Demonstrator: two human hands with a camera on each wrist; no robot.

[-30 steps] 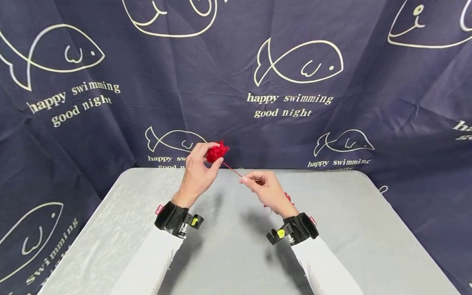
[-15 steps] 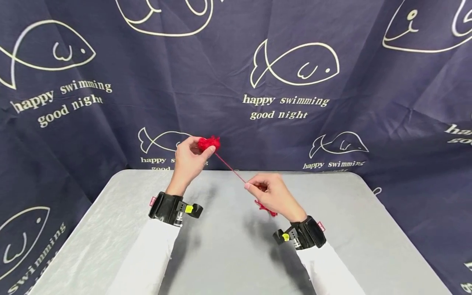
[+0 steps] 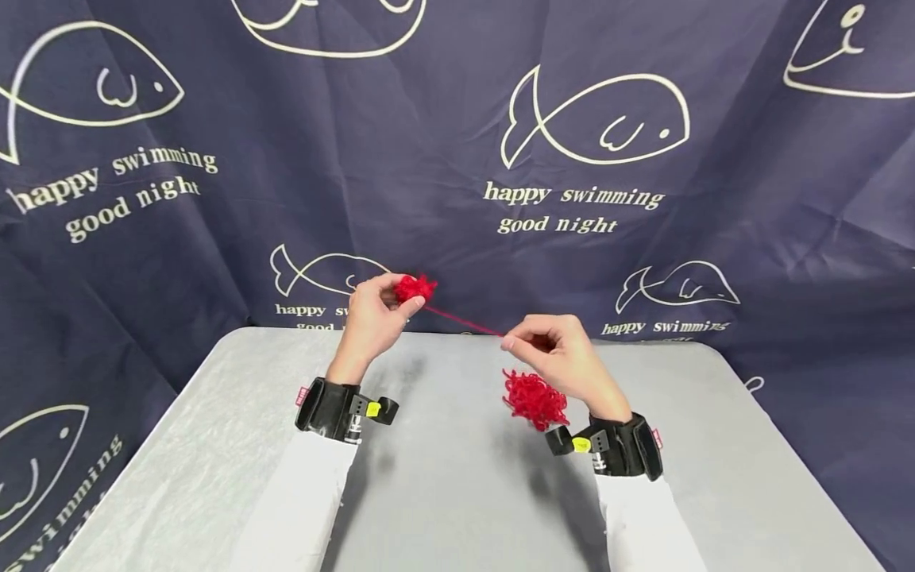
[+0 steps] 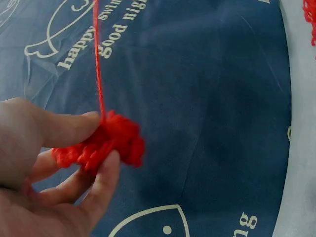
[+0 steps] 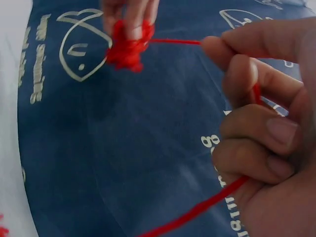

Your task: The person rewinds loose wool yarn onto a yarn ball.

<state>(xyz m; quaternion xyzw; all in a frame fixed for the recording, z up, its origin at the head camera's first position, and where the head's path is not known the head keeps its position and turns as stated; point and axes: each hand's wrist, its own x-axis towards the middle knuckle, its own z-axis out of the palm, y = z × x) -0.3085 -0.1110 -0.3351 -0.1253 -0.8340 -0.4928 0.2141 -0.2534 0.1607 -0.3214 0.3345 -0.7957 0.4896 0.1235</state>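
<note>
Head view showed the left hand (image 3: 372,322) pinching a small tuft of red crocheted yarn (image 3: 415,287) above the far edge of the grey table (image 3: 214,445), thumb and fingers curled round it. The right hand (image 3: 565,353) pinched the taut red strand (image 3: 465,322) running from that tuft, its long axis sloping down from left to right between the hands. Beneath the right palm hung a loose crinkled heap of unravelled red yarn (image 3: 532,400), probably just clear of the tabletop. Against half a second earlier, the hands stood farther apart, the strand lay flatter, and the heap had grown. Behind hung the navy fish-printed cloth (image 3: 715,199).
</note>
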